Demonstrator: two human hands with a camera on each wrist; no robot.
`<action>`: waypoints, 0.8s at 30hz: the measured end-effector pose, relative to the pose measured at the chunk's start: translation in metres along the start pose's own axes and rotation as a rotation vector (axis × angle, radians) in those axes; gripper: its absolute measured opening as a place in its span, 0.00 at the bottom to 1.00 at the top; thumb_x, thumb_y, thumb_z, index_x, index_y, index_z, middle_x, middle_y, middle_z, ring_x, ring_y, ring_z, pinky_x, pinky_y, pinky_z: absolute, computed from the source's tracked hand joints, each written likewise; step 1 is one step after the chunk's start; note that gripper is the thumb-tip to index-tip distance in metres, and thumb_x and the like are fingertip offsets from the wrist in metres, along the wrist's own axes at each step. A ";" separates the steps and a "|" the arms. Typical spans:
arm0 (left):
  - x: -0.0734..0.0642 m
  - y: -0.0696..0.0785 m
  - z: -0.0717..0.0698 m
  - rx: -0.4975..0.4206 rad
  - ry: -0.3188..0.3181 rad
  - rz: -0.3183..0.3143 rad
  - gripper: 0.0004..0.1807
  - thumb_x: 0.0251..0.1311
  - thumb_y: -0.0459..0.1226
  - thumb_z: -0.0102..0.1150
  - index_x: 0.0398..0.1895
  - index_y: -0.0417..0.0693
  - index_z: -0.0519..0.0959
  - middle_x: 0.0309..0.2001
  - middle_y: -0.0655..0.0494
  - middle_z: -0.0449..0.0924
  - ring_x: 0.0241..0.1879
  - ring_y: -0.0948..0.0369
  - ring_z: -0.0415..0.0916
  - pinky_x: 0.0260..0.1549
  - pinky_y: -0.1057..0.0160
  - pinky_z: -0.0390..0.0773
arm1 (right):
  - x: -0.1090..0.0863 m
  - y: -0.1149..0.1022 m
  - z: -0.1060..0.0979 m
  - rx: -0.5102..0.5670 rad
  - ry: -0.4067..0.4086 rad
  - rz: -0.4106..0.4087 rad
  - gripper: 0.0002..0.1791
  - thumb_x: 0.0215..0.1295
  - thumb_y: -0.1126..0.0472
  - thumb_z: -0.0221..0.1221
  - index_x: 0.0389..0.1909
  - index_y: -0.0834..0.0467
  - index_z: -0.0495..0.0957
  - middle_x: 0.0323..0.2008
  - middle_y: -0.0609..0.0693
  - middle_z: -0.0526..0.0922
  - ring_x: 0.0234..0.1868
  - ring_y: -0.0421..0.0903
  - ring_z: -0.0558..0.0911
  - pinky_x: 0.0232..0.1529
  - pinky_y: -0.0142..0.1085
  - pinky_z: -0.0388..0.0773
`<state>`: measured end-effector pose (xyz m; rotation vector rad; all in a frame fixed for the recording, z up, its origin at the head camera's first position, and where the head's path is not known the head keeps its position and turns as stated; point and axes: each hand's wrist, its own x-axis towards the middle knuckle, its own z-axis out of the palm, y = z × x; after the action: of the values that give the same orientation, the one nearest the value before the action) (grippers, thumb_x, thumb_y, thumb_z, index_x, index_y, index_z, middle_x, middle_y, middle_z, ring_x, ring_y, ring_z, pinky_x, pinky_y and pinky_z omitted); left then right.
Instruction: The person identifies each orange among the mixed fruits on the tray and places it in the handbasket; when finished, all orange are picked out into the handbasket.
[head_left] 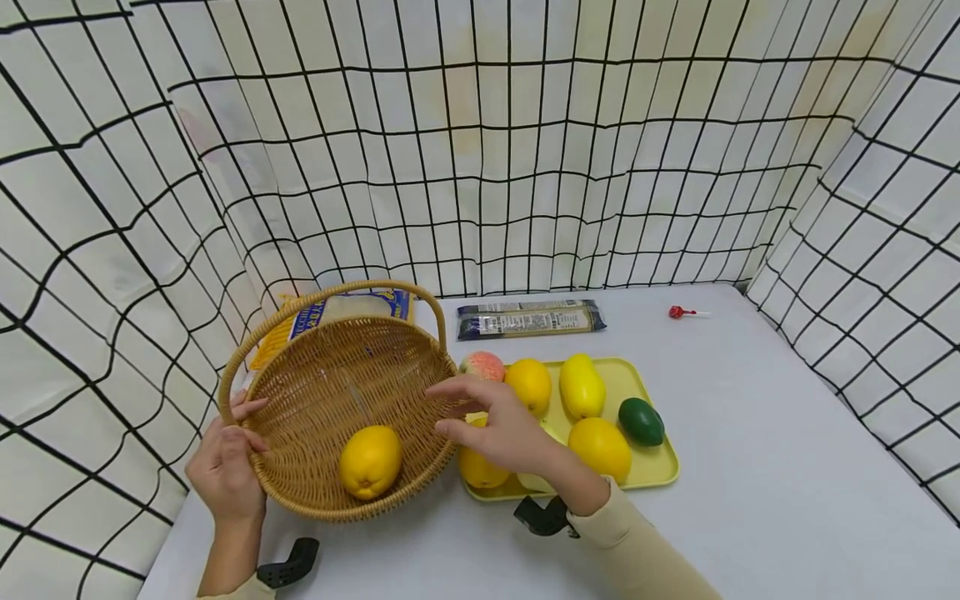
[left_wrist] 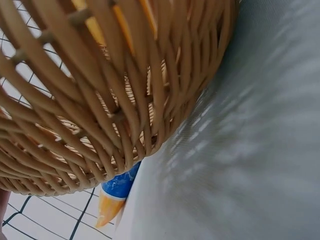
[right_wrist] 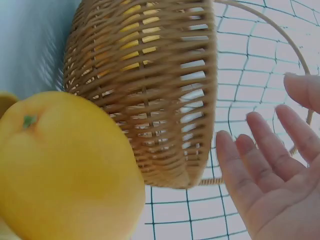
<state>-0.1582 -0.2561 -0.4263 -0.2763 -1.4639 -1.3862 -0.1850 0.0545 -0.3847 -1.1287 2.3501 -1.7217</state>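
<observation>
My left hand [head_left: 227, 468] grips the left rim of a wicker basket [head_left: 315, 400] by the foot of its handle. The basket tilts, its mouth facing me, with one orange-yellow fruit [head_left: 371, 461] low inside. Its woven underside [left_wrist: 115, 85] fills much of the left wrist view. At the basket's right rim, my right hand [head_left: 506, 425] hovers above the tray's left edge. Its fingers [right_wrist: 260, 175] are spread and hold nothing in the right wrist view. A large yellow fruit [right_wrist: 70, 170] appears close to the basket there.
A yellow tray [head_left: 652, 475] carries several fruits, including a peach [head_left: 483, 365], an orange [head_left: 528, 385], a long yellow fruit [head_left: 582, 386] and a dark green one [head_left: 641, 422]. Behind are a flat packet [head_left: 531, 319], a blue-yellow bag [head_left: 375, 306] and a red lollipop [head_left: 677, 312]. Gridded sheets enclose the table.
</observation>
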 end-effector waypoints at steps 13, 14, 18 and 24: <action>-0.003 -0.013 -0.008 -0.020 0.017 -0.024 0.27 0.67 0.32 0.46 0.07 0.27 0.66 0.34 0.45 0.86 0.55 0.51 0.79 0.64 0.56 0.69 | -0.005 0.010 -0.046 0.084 0.182 0.008 0.16 0.65 0.69 0.60 0.53 0.63 0.78 0.52 0.56 0.82 0.50 0.54 0.82 0.51 0.44 0.81; -0.003 -0.014 -0.008 -0.022 0.019 -0.025 0.27 0.67 0.32 0.46 0.07 0.27 0.66 0.35 0.45 0.86 0.55 0.51 0.79 0.64 0.56 0.70 | -0.006 0.010 -0.050 0.073 0.185 0.021 0.16 0.65 0.68 0.60 0.54 0.62 0.78 0.52 0.55 0.82 0.50 0.52 0.82 0.51 0.43 0.80; -0.003 -0.017 -0.010 -0.026 0.029 -0.037 0.28 0.68 0.32 0.46 0.07 0.27 0.65 0.35 0.45 0.86 0.55 0.51 0.79 0.64 0.56 0.70 | -0.013 0.012 -0.063 0.038 0.192 0.071 0.16 0.66 0.65 0.60 0.55 0.59 0.78 0.51 0.51 0.82 0.49 0.48 0.82 0.52 0.40 0.80; -0.003 -0.022 -0.012 -0.014 0.021 -0.054 0.28 0.68 0.33 0.46 0.07 0.27 0.66 0.35 0.46 0.86 0.55 0.51 0.78 0.64 0.56 0.69 | -0.032 0.018 -0.075 -0.006 0.212 0.117 0.15 0.66 0.64 0.61 0.54 0.58 0.78 0.50 0.54 0.82 0.49 0.48 0.82 0.51 0.39 0.81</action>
<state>-0.1675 -0.2710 -0.4438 -0.2319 -1.4539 -1.4387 -0.2021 0.1358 -0.3830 -0.8273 2.4832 -1.8781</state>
